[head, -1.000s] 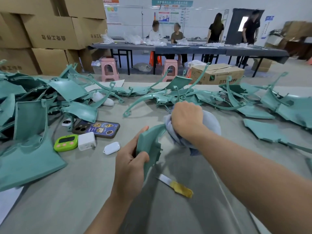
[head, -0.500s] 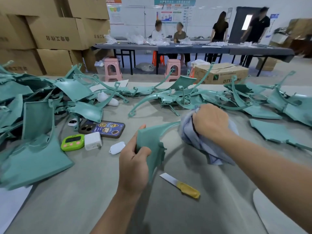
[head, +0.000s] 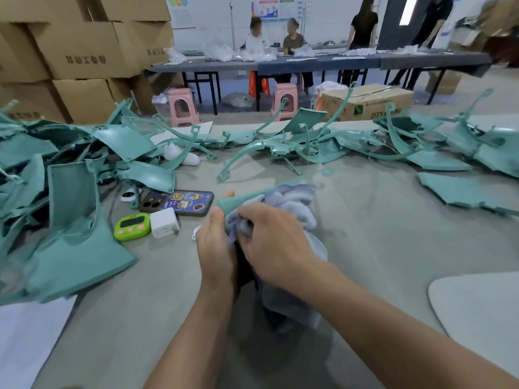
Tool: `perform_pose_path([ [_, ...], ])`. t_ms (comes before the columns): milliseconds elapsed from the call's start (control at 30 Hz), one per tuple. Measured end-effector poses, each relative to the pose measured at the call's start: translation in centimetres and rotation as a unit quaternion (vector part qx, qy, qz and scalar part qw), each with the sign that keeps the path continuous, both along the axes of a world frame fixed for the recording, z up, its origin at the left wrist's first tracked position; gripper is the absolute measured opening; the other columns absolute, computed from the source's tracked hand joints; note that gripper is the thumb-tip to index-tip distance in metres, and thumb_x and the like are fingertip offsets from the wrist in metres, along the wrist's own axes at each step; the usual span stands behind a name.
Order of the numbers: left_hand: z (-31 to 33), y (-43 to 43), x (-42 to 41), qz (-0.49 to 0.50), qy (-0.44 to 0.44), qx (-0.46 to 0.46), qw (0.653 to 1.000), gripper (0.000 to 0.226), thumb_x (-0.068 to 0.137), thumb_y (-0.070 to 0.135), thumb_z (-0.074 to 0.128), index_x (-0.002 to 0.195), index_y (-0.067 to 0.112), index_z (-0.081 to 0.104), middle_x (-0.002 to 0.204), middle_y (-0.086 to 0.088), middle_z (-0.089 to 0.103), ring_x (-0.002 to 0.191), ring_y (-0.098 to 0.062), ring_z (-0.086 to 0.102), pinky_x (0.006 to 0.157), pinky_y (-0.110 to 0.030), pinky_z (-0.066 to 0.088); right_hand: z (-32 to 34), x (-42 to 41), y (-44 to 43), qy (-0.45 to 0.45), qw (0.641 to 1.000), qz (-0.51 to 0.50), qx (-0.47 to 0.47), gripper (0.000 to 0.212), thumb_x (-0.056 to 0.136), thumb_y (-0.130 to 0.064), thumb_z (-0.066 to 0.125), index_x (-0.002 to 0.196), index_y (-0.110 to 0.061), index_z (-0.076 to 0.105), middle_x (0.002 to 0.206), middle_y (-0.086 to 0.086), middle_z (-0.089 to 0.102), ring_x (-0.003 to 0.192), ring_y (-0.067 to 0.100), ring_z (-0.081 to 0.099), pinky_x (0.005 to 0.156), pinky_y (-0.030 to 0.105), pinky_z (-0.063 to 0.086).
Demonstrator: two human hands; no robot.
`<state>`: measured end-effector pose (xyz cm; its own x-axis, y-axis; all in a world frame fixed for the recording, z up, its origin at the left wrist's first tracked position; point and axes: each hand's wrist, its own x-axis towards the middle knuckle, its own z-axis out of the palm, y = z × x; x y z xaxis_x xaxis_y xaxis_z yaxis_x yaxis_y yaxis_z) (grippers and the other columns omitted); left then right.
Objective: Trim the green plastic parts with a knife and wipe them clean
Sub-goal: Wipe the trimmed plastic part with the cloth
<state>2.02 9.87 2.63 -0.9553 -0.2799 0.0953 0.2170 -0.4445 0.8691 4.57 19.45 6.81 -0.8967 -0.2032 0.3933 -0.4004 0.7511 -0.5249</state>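
So, the green plastic part is gripped near the middle of the grey table, in the bare patch between the heaps. The left hand is wrapped around the part's wide lower end, thumb up, and the right hand is closed on a bluish-grey cloth that's bunched against the part, so most of the wide end is hidden. The part's long axis is run from lower left to upper right: the broad end is kept toward the person and the thin arm is pointed away and to the right, ending in a small ring held above the tabletop. A big pile of green parts is heaped on the left, right up to the table's near-left area, with a white sheet lying just in front of it. More green parts are strewn along the far edge, and a flat green piece is laid off to the right, well apart from the hands. A phone, a white charger and a lime-green timer are sat just left of the hands, so room is tight there. Open tabletop is left to the right and in front of the forearms, up to a pale rounded board at the near-right edge. No knife can be seen; that spot is covered by the cloth and arms.
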Motion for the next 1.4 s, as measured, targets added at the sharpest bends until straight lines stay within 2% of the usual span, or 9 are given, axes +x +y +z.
perform_pose_path([
  [67,0.1,0.5,0.2,0.036,0.007,-0.002,0.999,0.034,0.096,0.030,0.048,0.100,0.023,0.081,0.107,-0.006,0.077,0.106,-0.024,0.070,0.092,-0.038,0.054,0.6,-2.2,0.3,-0.019,0.999,-0.046,0.012,0.015,0.096,-0.016,0.055,0.084,-0.024,0.056,0.080,-0.007,0.053,0.072,0.019,0.050,0.061,0.025,0.025],
  [200,-0.3,0.9,0.6,0.087,0.039,-0.121,0.988,0.032,0.093,0.035,0.048,0.077,0.024,0.074,0.080,0.009,0.069,0.076,-0.008,0.061,0.069,-0.029,0.051,0.8,-5.6,1.3,-0.087,0.993,-0.076,0.019,0.026,0.107,-0.015,0.041,0.113,-0.012,0.066,0.107,-0.002,0.067,0.101,0.019,0.060,0.086,0.027,0.042],
  [333,-0.9,0.2,-0.1,0.170,-0.008,-0.145,0.975,0.036,0.101,0.032,0.047,0.073,0.019,0.064,0.066,0.014,0.062,0.067,-0.007,0.055,0.060,-0.022,0.047,0.0,-1.9,0.3,-0.014,0.999,-0.034,-0.033,0.023,0.096,-0.019,0.054,0.077,-0.033,0.052,0.070,-0.008,0.049,0.072,0.017,0.049,0.063,0.026,0.028],
  [500,-0.4,-0.8,-0.6,0.185,0.016,-0.160,0.970,0.045,0.097,0.033,0.045,0.073,-0.004,0.050,0.069,-0.004,0.049,0.065,-0.014,0.047,0.059,-0.031,0.041,-1.0,-0.1,1.7,-0.019,0.994,0.092,0.051,0.010,0.092,-0.022,0.061,0.087,-0.028,0.067,0.085,-0.005,0.066,0.078,0.019,0.059,0.060,0.027,0.024],
  [700,-0.1,-2.8,-0.8,0.239,-0.055,-0.045,0.969,0.030,0.102,0.023,0.047,0.083,0.011,0.067,0.079,0.001,0.067,0.071,-0.015,0.062,0.069,-0.030,0.053,-1.0,-3.1,9.5,0.014,0.981,-0.174,0.082,0.015,0.098,-0.024,0.054,0.092,-0.029,0.066,0.088,-0.003,0.062,0.077,0.028,0.054,0.065,0.033,0.036],
  [867,0.2,-2.7,-0.4,0.217,-0.099,-0.008,0.971,0.035,0.095,0.026,0.057,0.064,0.022,0.073,0.059,0.013,0.067,0.052,-0.009,0.063,0.045,-0.020,0.049,0.8,-2.4,14.2,0.036,0.942,-0.305,0.133,0.018,0.090,-0.030,0.064,0.107,-0.027,0.069,0.108,0.000,0.071,0.107,0.027,0.061,0.093,0.039,0.036],
  [1033,0.1,0.1,0.0,0.151,-0.079,-0.087,0.981,0.039,0.098,0.029,0.061,0.062,0.028,0.077,0.060,0.012,0.070,0.050,-0.001,0.063,0.046,-0.015,0.047,0.5,1.7,9.6,0.053,0.962,-0.129,-0.233,0.008,0.089,-0.037,0.069,0.095,-0.041,0.066,0.080,-0.042,0.064,0.083,-0.019,0.060,0.074,-0.001,0.039],
  [1200,-0.6,1.0,0.4,0.104,-0.074,-0.150,0.980,0.031,0.091,0.036,0.063,0.075,0.012,0.075,0.067,0.005,0.068,0.061,-0.012,0.060,0.058,-0.029,0.052,-3.3,0.1,8.3,-0.144,0.921,-0.073,-0.355,0.019,0.095,-0.011,0.066,0.091,-0.028,0.073,0.086,-0.003,0.078,0.085,0.015,0.071,0.084,0.042,0.055],
  [1400,-0.4,1.8,0.9,0.008,-0.034,-0.153,0.988,0.024,0.088,0.033,0.063,0.079,0.017,0.078,0.075,0.003,0.074,0.067,-0.011,0.064,0.059,-0.025,0.053,-5.4,-0.8,8.9,-0.174,0.862,-0.096,-0.466,0.016,0.088,-0.018,0.066,0.097,-0.023,0.078,0.099,0.005,0.078,0.102,0.032,0.071,0.098,0.056,0.053],
])
